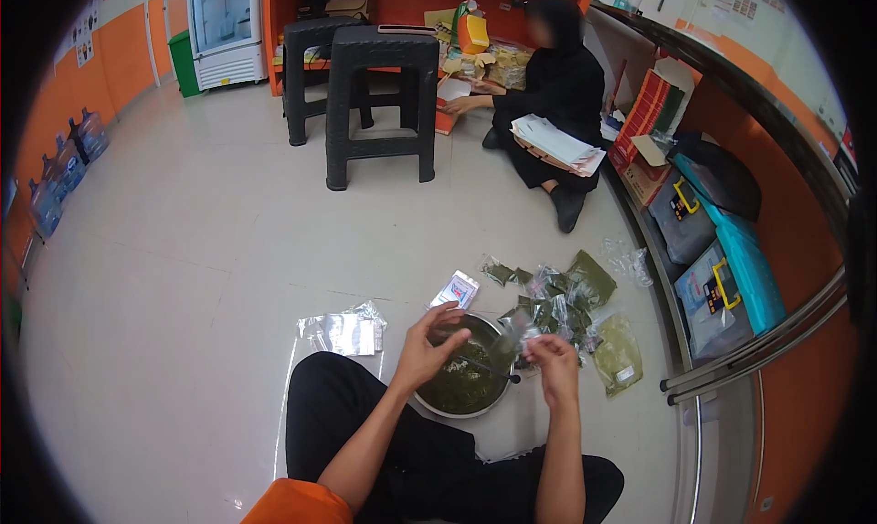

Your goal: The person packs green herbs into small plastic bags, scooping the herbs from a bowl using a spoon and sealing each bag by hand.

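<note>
My right hand [554, 369] pinches a small clear plastic bag [521, 330] with some green in it, over the right rim of a metal bowl. Fingers apart, my left hand [427, 346] hovers at the bowl's left rim and holds nothing that I can see. Green leafy-looking powder lies in the bowl [466, 412], with a dark-handled spoon [493, 370] across it. Right of the bowl are several filled green bags [553, 306], a larger green bag [592, 279] and a yellowish-green bag [618, 355]. Behind the bowl is a white and blue packet [456, 291].
Flat clear bags [349, 333] lie left of the bowl. A person [557, 95] sits on the floor ahead with papers [558, 145]. Black stools [382, 95] stand ahead. At right is a shelf with plastic boxes [713, 296] and metal rails [758, 341].
</note>
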A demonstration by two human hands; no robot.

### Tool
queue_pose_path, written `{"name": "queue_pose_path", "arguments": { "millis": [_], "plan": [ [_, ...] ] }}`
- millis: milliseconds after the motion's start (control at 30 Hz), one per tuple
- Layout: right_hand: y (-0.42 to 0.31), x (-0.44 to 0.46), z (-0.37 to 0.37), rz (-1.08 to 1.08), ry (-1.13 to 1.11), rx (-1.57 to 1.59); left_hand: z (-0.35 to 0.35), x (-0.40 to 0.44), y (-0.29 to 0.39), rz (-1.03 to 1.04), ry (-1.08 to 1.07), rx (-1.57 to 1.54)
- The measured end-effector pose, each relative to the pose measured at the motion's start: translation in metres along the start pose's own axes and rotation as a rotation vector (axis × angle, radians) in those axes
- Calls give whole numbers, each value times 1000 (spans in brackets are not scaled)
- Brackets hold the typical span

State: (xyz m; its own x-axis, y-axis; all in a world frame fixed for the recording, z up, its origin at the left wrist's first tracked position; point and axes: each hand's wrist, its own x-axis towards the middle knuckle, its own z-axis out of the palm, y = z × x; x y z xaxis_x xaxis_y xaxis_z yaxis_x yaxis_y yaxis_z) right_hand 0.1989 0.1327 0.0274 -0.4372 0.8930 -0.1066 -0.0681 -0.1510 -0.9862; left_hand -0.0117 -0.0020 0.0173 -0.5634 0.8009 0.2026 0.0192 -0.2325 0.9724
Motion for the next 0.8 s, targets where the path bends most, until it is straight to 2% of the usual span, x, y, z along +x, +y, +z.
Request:
{"name": "queue_pose_path", "arguments": {
  "millis": [100,167,200,233,267,333,400,467,533,600,700,800],
  "plan": [
    [7,18,-35,32,256,339,-14,4,2,-2,168,-55],
    [30,31,-51,72,466,241,-24,4,17,39,265,-81],
    [44,29,-60,112,570,183,-32,3,29,88,320,7],
    [51,29,-67,180,545,51,-44,1,37,114,364,165],
    [43,27,-58,165,511,61,-55,10,46,162,403,324],
    [15,14,-34,134,446,80,-73,29,65,117,455,534],
    [12,16,-28,9,372,-10,-102,56,31,115,424,761],
    [10,11,-23,-53,332,-76,-120,73,-21,-84,441,1032],
    [1,9,-18,-59,334,-119,-114,62,-64,-506,243,1340],
    [6,9,-23,-38,317,-67,-101,60,-65,-819,0,1281],
    [1,9,-33,-4,317,-35,-91,55,-64,-912,50,1299],
    [-4,8,-31,-31,329,7,-105,61,-107,-830,161,1320]
  ]
}}
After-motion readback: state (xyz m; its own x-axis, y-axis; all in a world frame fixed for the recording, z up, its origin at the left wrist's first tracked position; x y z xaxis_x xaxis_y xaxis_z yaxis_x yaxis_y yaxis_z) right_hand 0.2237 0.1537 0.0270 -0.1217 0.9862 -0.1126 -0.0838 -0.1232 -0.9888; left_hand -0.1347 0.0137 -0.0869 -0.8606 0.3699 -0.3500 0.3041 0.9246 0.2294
